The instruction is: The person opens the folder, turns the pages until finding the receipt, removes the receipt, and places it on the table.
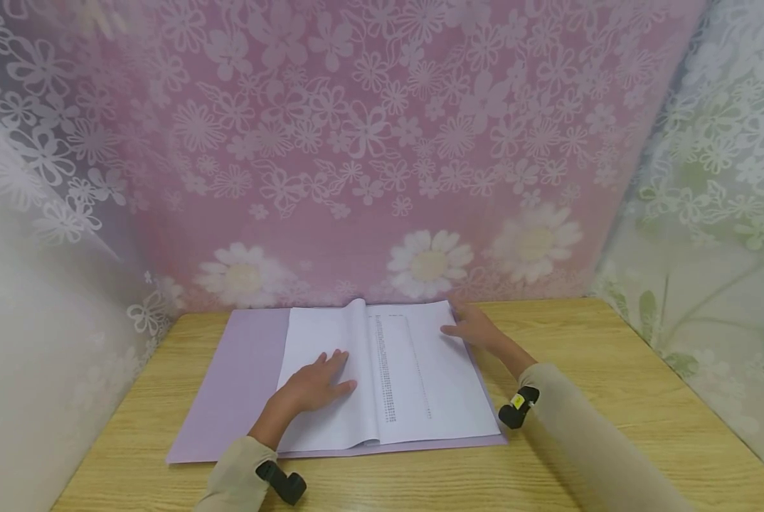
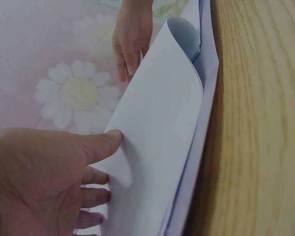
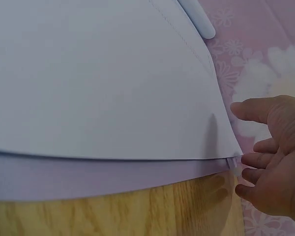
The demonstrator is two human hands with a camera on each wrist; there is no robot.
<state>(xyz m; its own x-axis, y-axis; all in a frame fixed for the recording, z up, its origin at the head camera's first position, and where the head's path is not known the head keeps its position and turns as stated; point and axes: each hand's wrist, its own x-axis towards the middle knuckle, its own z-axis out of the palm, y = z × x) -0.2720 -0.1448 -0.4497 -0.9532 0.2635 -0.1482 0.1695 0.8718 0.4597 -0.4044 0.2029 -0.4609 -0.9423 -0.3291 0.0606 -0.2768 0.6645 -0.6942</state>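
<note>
A light purple folder (image 1: 237, 384) lies spread on the table, with white sheets in it. The left page (image 1: 321, 427) is blank and rises into a rounded bulge along the middle; the right page (image 1: 449, 384) carries columns of small print. My left hand (image 1: 314, 384) rests on the left page with its fingers spread, the thumb pointing toward the bulge. At the far right corner of the right page is my right hand (image 1: 478, 328). In the right wrist view its thumb stands apart from the fingers (image 3: 258, 160), which reach the page's corner with nothing pinched between them.
The wood-grain table (image 1: 574, 341) extends beyond the folder on both sides and in front. A pink flowered curtain (image 1: 369, 213) hangs right behind the folder's far edge. Pale flowered sheets hang at the left (image 1: 30, 299) and right (image 1: 728, 284).
</note>
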